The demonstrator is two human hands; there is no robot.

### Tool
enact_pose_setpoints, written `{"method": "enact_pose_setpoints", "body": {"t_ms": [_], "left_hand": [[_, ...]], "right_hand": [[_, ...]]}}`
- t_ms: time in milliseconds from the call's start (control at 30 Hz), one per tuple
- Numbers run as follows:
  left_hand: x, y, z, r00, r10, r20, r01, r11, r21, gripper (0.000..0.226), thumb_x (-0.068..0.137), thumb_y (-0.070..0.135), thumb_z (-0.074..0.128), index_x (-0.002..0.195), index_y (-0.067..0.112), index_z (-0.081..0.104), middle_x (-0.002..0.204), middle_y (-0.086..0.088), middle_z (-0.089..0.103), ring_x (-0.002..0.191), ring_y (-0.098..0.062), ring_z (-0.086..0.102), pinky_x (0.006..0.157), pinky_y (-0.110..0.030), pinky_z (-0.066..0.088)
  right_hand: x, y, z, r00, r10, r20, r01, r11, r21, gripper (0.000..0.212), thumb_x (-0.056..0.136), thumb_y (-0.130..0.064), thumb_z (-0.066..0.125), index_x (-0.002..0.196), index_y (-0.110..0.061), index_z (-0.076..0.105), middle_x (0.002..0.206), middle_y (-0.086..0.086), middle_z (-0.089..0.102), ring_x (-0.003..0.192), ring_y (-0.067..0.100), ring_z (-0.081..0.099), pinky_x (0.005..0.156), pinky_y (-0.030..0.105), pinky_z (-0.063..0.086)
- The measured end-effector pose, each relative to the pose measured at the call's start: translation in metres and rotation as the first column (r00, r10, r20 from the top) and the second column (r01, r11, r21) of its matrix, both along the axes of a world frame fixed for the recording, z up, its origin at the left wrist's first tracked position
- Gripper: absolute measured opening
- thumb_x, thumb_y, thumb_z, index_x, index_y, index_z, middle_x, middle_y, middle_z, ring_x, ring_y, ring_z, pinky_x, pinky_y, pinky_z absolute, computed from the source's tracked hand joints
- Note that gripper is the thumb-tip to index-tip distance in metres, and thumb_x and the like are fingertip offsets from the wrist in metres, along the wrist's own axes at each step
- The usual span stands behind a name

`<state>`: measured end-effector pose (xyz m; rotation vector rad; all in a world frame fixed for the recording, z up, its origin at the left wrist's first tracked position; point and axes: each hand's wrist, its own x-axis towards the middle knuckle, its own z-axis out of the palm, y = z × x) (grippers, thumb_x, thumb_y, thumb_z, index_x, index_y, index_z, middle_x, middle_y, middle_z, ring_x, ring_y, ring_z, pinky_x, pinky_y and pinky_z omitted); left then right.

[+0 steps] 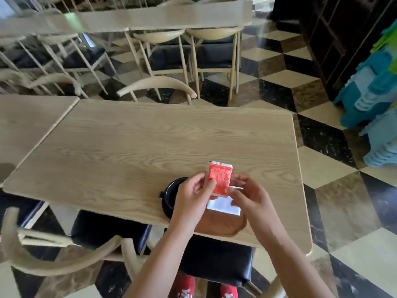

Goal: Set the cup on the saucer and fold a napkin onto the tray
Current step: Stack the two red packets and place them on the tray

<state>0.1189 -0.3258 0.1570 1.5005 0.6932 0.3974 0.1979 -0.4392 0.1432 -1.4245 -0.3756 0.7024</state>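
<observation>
Both hands are raised over the near edge of the table (137,143), sharing one red packet (219,179). Left hand (193,195): fingers curled, thumb pressed on the packet's red face, fingers behind its left edge. Right hand (249,195): fingers bent inward, fingertips meeting the packet's lower right corner; how firmly it grips cannot be told. Packet count: one, upright, slightly tilted, with a white strip along its top end; its print is too blurred to read. One white napkin (224,206) lies flat on the far part of one brown wooden tray (223,227), partly hidden by the right hand; its fold state cannot be judged. The tray sits at the near edge, toward the right half of the table. One black cup (171,190) stands on one black saucer (165,208) just left of the tray, its handle pointing left, its right side hidden behind the left hand. A second table top (28,121) abuts the left edge. Several pale wooden chairs with dark seats stand around; count uncertain due to blur.
</observation>
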Motion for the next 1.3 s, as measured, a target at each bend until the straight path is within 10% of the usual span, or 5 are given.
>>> {"method": "enact_pose_setpoints", "body": {"t_ms": [367,767,900,1067,1300], "left_hand": [[-0.012,-0.001,0.020,0.997,0.058,-0.053,-0.060,0.998,-0.037,0.020,0.087,0.035,0.059,0.102,0.023,0.063,0.093,0.004,0.071,0.080,-0.006,0.068,0.072,-0.024,0.053],[-0.030,-0.001,0.052,0.997,-0.072,-0.010,0.071,0.995,-0.074,0.022,0.080,0.027,0.068,0.062,0.015,0.070,0.060,0.001,0.068,0.051,-0.008,0.057,0.052,-0.019,0.039],[-0.038,0.009,0.046,0.995,-0.101,0.003,0.101,0.995,-0.024,0.019,0.082,0.019,0.067,0.062,0.020,0.069,0.053,0.003,0.064,0.053,-0.010,0.054,0.055,-0.019,0.041],[-0.044,0.028,0.041,0.990,-0.140,0.010,0.139,0.988,0.068,0.015,0.084,0.015,0.066,0.069,0.020,0.067,0.052,0.004,0.062,0.053,-0.009,0.051,0.055,-0.021,0.038],[-0.049,0.038,0.032,0.961,-0.272,-0.042,0.276,0.954,0.119,0.017,0.083,0.020,0.068,0.069,0.013,0.063,0.052,0.004,0.060,0.058,-0.020,0.046,0.061,-0.035,0.036]], "right_hand": [[-0.020,0.011,0.021,0.925,-0.317,0.212,0.308,0.949,0.073,0.023,0.079,-0.010,0.070,0.070,-0.029,0.062,0.072,-0.005,0.068,0.072,0.016,0.065,0.067,0.022,0.051],[-0.026,0.005,0.030,-0.161,-0.238,0.958,0.372,0.884,0.283,0.036,0.093,-0.023,0.049,0.074,-0.010,0.076,0.082,0.001,0.066,0.078,0.018,0.056,0.062,0.033,0.035],[-0.035,0.005,0.022,0.015,-0.192,0.981,0.371,0.912,0.173,0.026,0.093,-0.027,0.038,0.101,-0.020,0.062,0.106,-0.002,0.051,0.095,0.016,0.049,0.078,0.034,0.034],[-0.027,-0.007,0.018,0.942,-0.196,0.273,0.221,0.973,-0.062,0.026,0.084,-0.044,0.047,0.104,-0.039,0.064,0.107,-0.022,0.064,0.105,0.002,0.056,0.095,0.030,0.041],[-0.019,-0.013,0.027,0.998,0.022,0.063,-0.018,0.998,-0.058,0.033,0.072,-0.045,0.067,0.078,-0.013,0.071,0.075,0.001,0.068,0.073,0.007,0.059,0.084,0.031,0.036]]}}
